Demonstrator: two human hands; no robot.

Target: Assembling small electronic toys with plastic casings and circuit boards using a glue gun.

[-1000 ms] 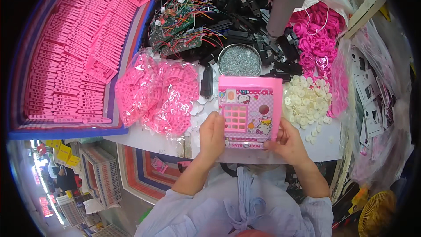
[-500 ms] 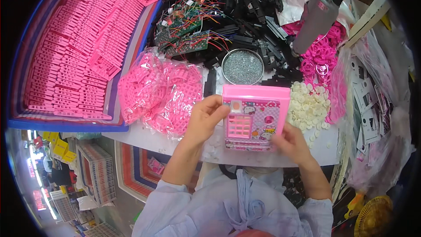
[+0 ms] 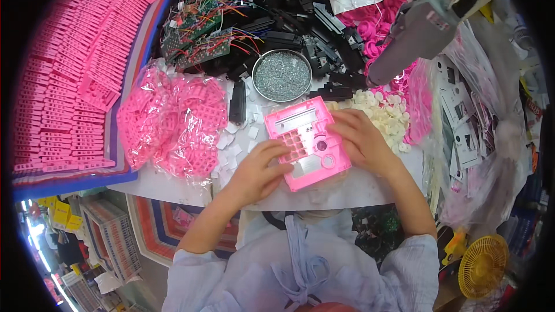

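On the white table in front of me lies a pink plastic front panel (image 3: pixel 307 164), tilted slightly, its hollow inner side facing up. A grid of small square key openings, a long slot and round holes show in it. My left hand (image 3: pixel 263 167) is closed on its left edge, fingertips beside the key grid. The panel's upper right edge is held by my right hand (image 3: pixel 361 138), fingers curled over the rim. Just beyond the panel stands a round metal dish of small screws (image 3: pixel 282 75).
A blue-rimmed crate (image 3: pixel 63 185) of stacked pink parts stands left, near clear bags of pink grids (image 3: pixel 199 130). Circuit boards with wires (image 3: pixel 199 43) and black parts (image 3: pixel 289 0) lie beyond. A grey hanging tool (image 3: pixel 413 37) overhangs pink rings and cream discs (image 3: pixel 381 112) at right.
The panel has turned over, from its printed face to its hollow inner side, and is now tilted. My right hand has moved up to its upper right edge; the view has shifted right.
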